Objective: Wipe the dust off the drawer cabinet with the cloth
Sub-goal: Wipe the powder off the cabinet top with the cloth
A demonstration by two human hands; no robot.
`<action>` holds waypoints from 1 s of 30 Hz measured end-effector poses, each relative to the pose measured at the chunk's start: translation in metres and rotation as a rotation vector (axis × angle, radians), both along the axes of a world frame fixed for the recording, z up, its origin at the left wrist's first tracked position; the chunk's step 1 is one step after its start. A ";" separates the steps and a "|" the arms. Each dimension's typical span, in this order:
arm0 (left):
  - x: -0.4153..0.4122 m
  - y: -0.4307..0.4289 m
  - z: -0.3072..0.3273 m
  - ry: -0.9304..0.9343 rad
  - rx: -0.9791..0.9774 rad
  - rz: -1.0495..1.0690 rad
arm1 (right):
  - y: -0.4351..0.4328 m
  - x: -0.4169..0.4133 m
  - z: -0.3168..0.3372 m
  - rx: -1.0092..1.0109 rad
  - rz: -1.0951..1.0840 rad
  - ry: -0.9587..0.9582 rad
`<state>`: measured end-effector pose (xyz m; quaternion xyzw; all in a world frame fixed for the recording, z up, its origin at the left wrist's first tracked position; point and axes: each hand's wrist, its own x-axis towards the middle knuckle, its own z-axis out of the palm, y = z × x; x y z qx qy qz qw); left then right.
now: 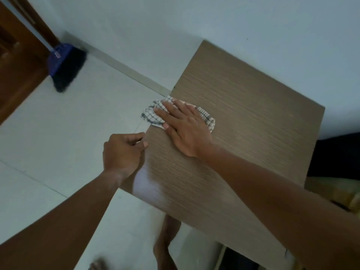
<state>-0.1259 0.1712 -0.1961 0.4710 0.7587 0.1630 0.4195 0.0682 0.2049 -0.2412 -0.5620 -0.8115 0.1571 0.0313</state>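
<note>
On top of the drawer cabinet [243, 133], at its left edge, lay the checked cloth [155, 114], pressed flat under the right hand [185, 129], fingers spread. Nearer along that edge, the left hand [121, 152] curled its fingers around the cabinet's rim.

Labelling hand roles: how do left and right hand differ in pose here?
Right hand lies flat, fingers spread, pressing the checked white cloth on the brown wood-grain cabinet top. Left hand is curled, gripping the top's left edge, no cloth. Both touch the cabinet.
</note>
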 end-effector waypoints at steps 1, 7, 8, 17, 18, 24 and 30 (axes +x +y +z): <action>-0.006 -0.006 0.000 0.005 -0.008 0.010 | -0.015 -0.009 0.001 -0.005 -0.003 0.005; -0.046 -0.048 -0.005 -0.051 0.009 -0.016 | -0.104 -0.053 -0.003 0.023 -0.042 -0.011; -0.053 -0.055 -0.008 -0.097 0.001 -0.014 | -0.118 -0.061 -0.004 0.039 -0.059 -0.018; -0.088 -0.085 -0.040 -0.516 -0.088 0.055 | -0.177 -0.126 -0.019 0.107 -0.243 0.030; -0.089 -0.086 -0.041 -0.541 -0.088 0.036 | -0.176 -0.127 -0.021 0.123 -0.249 0.033; -0.100 -0.101 -0.050 -0.650 -0.167 0.058 | -0.173 -0.138 -0.031 0.286 -0.188 -0.030; -0.095 -0.120 -0.051 -0.740 -0.210 0.178 | -0.177 -0.146 -0.039 0.427 -0.198 -0.028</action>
